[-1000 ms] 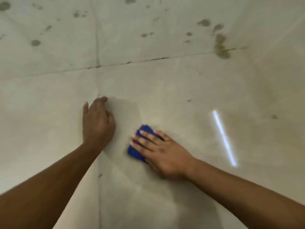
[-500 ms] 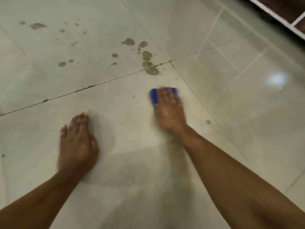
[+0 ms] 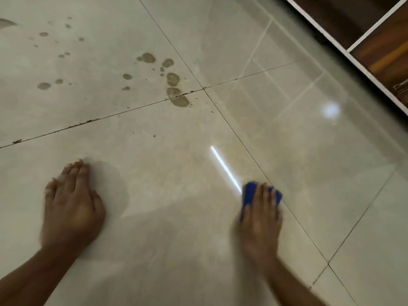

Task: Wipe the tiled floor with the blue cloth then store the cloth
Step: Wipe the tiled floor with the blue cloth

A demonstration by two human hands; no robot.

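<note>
A small folded blue cloth (image 3: 250,194) lies flat on the glossy beige tiled floor (image 3: 172,173), beside a grout line at the lower right. My right hand (image 3: 261,219) presses down on it, palm flat, fingers over most of it; only its far and left edges show. My left hand (image 3: 71,206) rests flat on the tile at the lower left, fingers together and pointing away, holding nothing. Brown muddy stains (image 3: 174,91) sit at the crossing of the grout lines further out, well beyond both hands.
Smaller brown spots (image 3: 44,85) scatter over the far-left tile. A white-framed wooden shelf unit (image 3: 375,47) stands at the upper right corner. Dirt lines the grout joint (image 3: 88,121) running across the floor.
My right hand has slid the cloth back toward me and to the right, away from the stains. The left hand stays planted on the tile. The view has shifted.
</note>
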